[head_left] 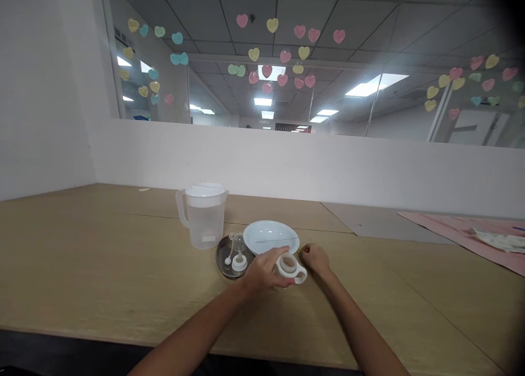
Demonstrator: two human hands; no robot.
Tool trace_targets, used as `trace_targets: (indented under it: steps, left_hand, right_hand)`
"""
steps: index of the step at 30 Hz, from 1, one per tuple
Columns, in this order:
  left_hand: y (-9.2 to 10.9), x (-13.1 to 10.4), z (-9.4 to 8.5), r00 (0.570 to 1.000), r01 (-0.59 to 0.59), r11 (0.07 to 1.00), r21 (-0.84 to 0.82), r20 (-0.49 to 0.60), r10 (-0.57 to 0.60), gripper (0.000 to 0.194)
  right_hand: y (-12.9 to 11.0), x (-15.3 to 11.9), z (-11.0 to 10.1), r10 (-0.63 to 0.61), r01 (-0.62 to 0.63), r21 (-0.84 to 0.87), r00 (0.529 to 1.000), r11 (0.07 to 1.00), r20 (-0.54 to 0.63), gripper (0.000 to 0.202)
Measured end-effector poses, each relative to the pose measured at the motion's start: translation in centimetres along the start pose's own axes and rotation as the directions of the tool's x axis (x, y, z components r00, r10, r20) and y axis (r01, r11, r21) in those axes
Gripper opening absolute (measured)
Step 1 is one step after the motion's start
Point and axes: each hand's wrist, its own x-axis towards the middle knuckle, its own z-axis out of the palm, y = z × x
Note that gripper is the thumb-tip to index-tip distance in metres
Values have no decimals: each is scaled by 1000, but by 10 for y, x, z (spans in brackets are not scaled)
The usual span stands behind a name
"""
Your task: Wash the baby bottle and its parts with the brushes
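My left hand (266,269) is wrapped round a baby bottle (288,264) with a white collar and a loop handle. The bottle's open mouth faces up toward me, and no cap is on it. To its right, my right hand (315,257) is closed beside the bowl's rim. A small yellow-green bit shows at its fingertips, too small to name. Behind both hands stands a white bowl (268,229), with a thin dark line running across its inside. Left of the bowl, a metal tray (223,268) bears a white bottle collar (239,263), a clear cap and a small white-tipped tube.
A translucent lidded pitcher (206,223) stands behind the tray, its handle to the left. Far right on the table (123,288) lie a pink cloth (455,231) and a patterned white cloth (498,240). A white wall and a window with heart-shaped notes close off the back.
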Motion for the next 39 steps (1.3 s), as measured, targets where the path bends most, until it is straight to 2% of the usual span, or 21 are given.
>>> trace_targets:
  steps: [4,7,10,13,16,18,20,22,23,25,27,29,31,34,39]
  left_hand:
    - [4,2,0,995,69,997,19,68,-70,59]
    - [4,3,-2,997,36,992,123,61,-43,56]
    - [2,6,-5,998,7,969,245,58,-22,55]
    - [-2,7,-10,997,20,958,286,71,-42,58]
    - [-6,8,-17,995,30,969,246,85,-53,60]
    - [-11,9,-22,990,128,964,232,19,-136,49]
    - [-20,10,-28,950,311,908,280,-112,-290,31]
    - [-34,9,-34,875,484,789,379,-218,-432,23]
    - [-42,8,-37,840,540,719,437,-229,-492,22]
    - [-57,4,-42,750,623,566,540,-206,-629,25]
    - [-69,-2,-45,615,687,439,580,-143,-775,28]
    - [-77,-8,-46,515,719,373,586,-90,-852,27]
    - [-80,-11,-46,485,730,364,578,-64,-872,27]
    - [-81,-14,-46,484,740,374,560,-57,-873,35]
    - [-81,-10,-52,492,750,355,559,-112,-863,37]
  right_hand:
    - [1,-1,1,-14,13,29,999,999,32,17]
    - [2,-1,2,-37,35,90,999,995,16,14]
    - [3,1,5,-73,109,235,985,966,-156,21]
    - [2,2,7,-135,265,396,936,879,-326,33]
    - [-2,1,8,-235,393,446,899,804,-370,37]
    - [-4,-1,8,-271,425,443,888,790,-370,36]
    - [-5,-2,8,-266,416,421,890,806,-370,34]
    - [-5,-2,9,-237,396,408,891,823,-387,31]
    - [-5,-1,9,-223,393,415,889,820,-401,29]
    - [-4,2,10,-183,385,472,890,794,-418,26]
    - [-4,5,10,-118,348,574,909,741,-399,24]
    - [-5,6,8,-29,272,701,941,659,-338,24]
    - [-6,5,6,52,189,821,965,539,-256,25]
    - [-8,3,2,99,77,931,988,356,-119,27]
    - [-7,2,-3,129,-28,983,992,182,5,25]
